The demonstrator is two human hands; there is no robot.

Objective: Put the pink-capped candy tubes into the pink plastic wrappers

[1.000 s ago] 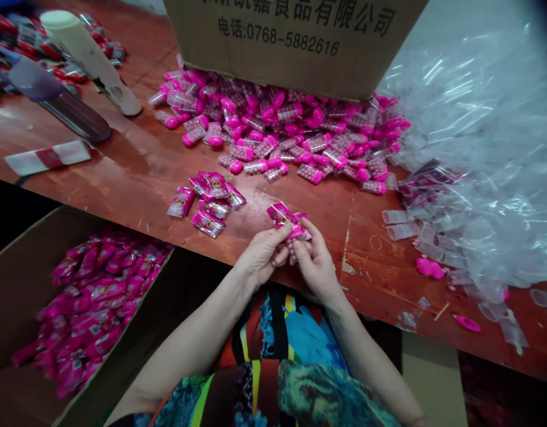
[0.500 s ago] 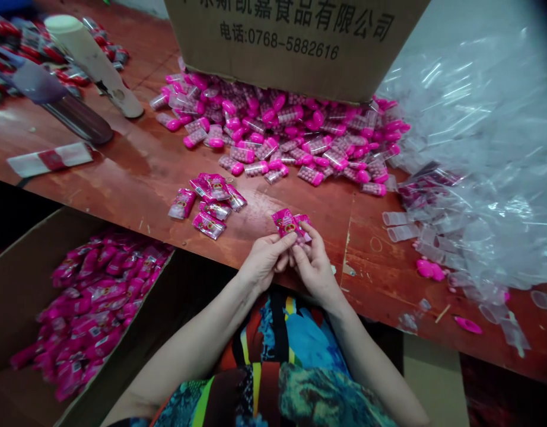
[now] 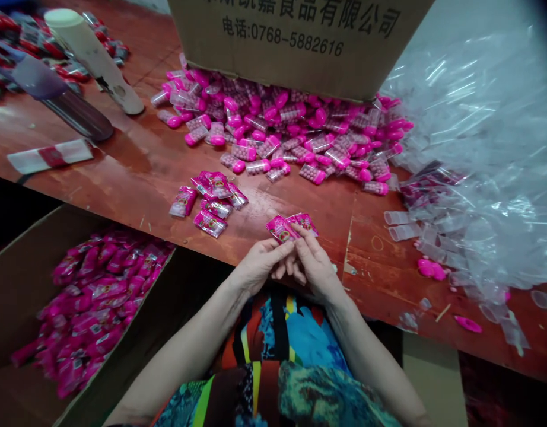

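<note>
Red table (image 3: 140, 198) ahead: your left hand (image 3: 261, 261) and right hand (image 3: 317, 264) pinch a packet (image 3: 280, 228) in narrowed fingers at its near edge; loose packets (image 3: 216, 207) lie at eleven o'clock, bottles (image 3: 256, 166) at twelve

Dim, cool light puts a pale sheen on the table (image 3: 144, 201) near the centre and hard white glare on the clear plastic (image 3: 482, 118) at 2 o'clock. At 10 o'clock the bottle (image 3: 78, 112) looks stretched (a wide-angle slant), the packs (image 3: 31, 38) beyond blur, and 9 o'clock is near-black.
</note>
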